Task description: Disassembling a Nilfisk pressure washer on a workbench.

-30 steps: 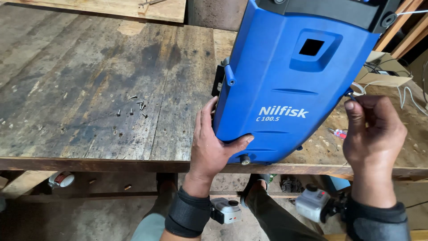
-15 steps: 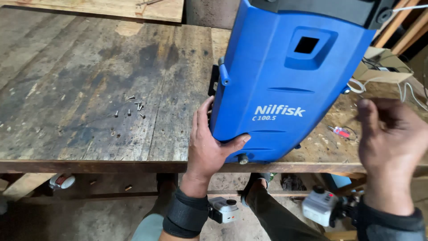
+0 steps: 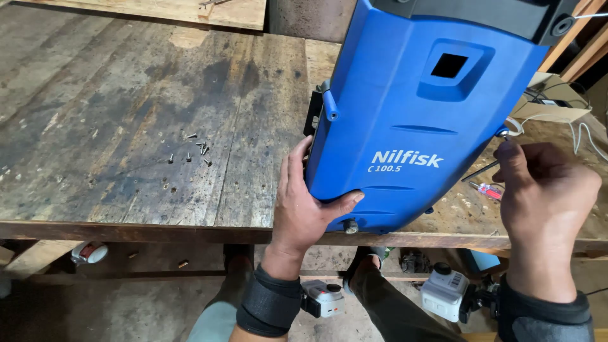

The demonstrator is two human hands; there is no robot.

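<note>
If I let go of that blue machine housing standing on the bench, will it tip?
Probably: the blue housing stands tall and tilted near the bench edge, steadied by the left hand. Its moulded shell looks rigid and smooth, perhaps slippery.

A worn, stained wooden desk (image 3: pixel 126 95) carries an upright blue machine housing (image 3: pixel 418 120), a scatter of small screws (image 3: pixel 190 152), and a red-handled screwdriver (image 3: pixel 489 190).
</note>
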